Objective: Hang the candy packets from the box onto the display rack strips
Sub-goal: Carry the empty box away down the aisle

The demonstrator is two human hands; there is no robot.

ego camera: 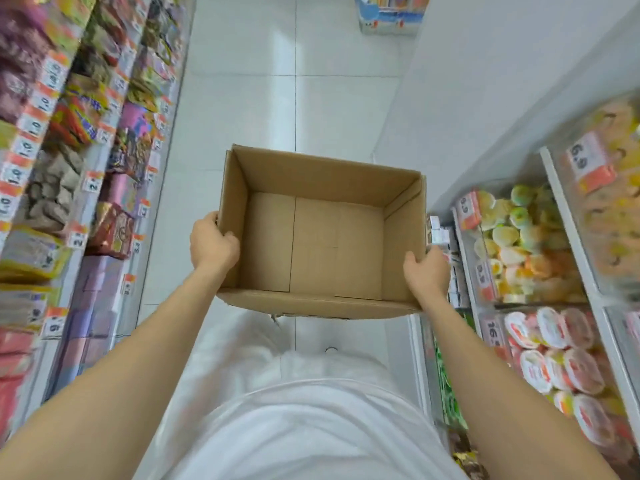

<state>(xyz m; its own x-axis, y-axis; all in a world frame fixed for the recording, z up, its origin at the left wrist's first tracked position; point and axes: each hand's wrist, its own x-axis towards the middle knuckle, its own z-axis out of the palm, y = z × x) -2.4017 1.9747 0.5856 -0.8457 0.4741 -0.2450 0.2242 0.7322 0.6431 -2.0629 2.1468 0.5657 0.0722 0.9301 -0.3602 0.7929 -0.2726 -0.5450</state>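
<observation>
An open brown cardboard box (320, 237) is held in front of my body above the white tiled aisle floor. Its inside shows only bare cardboard, with no candy packets in it. My left hand (213, 244) grips the box's left wall, thumb over the rim. My right hand (426, 273) grips the right wall near the front corner, thumb inside. No display rack strip is recognisable in this view.
Shelves of snack packets with price tags (69, 161) line the left side. On the right stands a chest freezer (540, 258) with glass lids over packed foods. A blue display stand (391, 15) sits far down the aisle floor (294, 81).
</observation>
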